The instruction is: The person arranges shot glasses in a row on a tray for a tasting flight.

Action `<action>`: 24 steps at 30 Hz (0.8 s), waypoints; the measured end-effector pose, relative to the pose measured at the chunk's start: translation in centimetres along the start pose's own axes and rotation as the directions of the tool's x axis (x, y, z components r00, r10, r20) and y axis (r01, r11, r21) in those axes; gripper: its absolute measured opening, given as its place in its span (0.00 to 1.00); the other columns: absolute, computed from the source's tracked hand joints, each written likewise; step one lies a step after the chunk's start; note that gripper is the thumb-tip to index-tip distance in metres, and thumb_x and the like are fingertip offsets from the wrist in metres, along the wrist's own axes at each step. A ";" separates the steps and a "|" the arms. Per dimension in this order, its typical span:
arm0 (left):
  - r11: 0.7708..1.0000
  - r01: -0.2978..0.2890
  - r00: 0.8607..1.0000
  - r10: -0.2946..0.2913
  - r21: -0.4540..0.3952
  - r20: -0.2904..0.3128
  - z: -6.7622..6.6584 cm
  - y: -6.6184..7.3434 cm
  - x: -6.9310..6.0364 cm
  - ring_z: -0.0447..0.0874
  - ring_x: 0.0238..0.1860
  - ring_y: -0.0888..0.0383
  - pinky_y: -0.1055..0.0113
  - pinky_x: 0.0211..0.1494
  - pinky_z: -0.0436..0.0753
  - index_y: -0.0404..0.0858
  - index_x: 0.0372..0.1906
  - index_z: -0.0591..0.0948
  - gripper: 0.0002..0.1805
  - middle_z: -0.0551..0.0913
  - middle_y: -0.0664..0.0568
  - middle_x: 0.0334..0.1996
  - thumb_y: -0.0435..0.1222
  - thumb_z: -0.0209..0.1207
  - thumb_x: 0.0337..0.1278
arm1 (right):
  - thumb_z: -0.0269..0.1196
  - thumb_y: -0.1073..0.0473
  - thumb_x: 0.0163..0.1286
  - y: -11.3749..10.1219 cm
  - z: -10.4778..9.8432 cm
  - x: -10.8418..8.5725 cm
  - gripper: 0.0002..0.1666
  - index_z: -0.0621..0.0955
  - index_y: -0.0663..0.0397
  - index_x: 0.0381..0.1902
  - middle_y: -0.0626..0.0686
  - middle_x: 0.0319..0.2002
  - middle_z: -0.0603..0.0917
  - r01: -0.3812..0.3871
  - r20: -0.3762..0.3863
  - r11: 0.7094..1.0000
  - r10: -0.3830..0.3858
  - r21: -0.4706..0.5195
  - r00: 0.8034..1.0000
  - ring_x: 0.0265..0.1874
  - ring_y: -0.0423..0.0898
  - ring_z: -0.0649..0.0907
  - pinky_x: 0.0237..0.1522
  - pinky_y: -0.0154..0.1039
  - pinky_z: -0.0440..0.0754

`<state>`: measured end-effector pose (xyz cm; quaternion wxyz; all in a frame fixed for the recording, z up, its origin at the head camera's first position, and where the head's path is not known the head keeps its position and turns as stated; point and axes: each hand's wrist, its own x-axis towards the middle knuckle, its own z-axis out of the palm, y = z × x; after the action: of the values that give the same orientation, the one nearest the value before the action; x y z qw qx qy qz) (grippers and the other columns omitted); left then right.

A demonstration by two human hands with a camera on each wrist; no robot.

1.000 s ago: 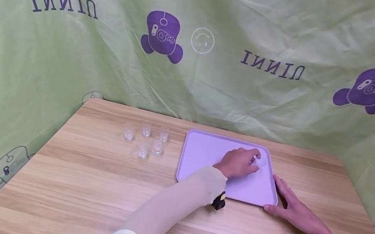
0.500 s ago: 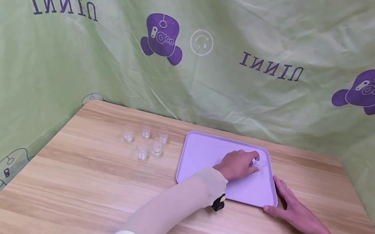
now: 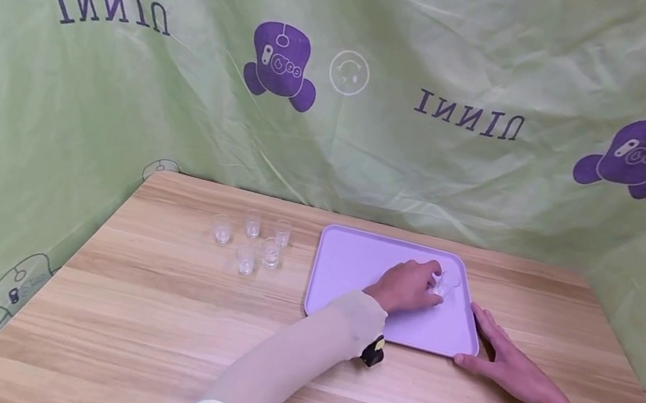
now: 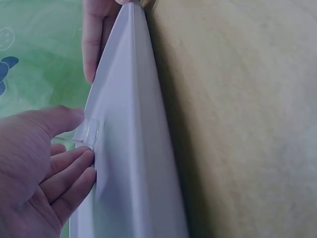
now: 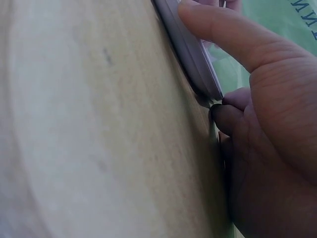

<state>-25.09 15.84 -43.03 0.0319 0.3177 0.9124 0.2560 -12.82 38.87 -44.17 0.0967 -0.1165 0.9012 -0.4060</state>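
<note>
A pale purple tray lies on the wooden table. On its right part stands a small clear shot glass. My left hand reaches over the tray, thumb and fingers spread on either side of the glass. In the left wrist view, the glass shows between the parted thumb and fingertips; whether they touch it I cannot tell. My right hand rests at the tray's near right corner, its thumb at the front edge and its fairly straight fingers along the right side.
Several more clear shot glasses stand in a loose group on the table, left of the tray. A green printed curtain hangs behind the table and along its sides.
My left hand has drawn back slightly to the left, and more of the shot glass shows beyond its fingers, which have loosened from it. The right hand and tray have stayed put.
</note>
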 end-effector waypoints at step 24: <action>0.981 -0.008 0.992 -0.016 -0.194 -0.122 -1.4 -0.6 -2.8 0.81 0.54 0.63 0.71 0.53 0.78 0.46 0.67 0.75 0.34 0.83 0.54 0.58 0.53 0.70 0.60 | 0.70 0.49 0.70 0.1 0.2 0.0 0.60 0.44 0.43 0.85 0.66 0.81 0.40 -0.034 0.002 0.999 0.034 -0.011 0.999 0.76 0.74 0.39 0.64 0.81 0.40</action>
<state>-23.52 13.18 -42.41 0.0067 0.2948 0.8840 0.3626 -12.79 38.81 -44.37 0.1037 -0.1020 0.9051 -0.3995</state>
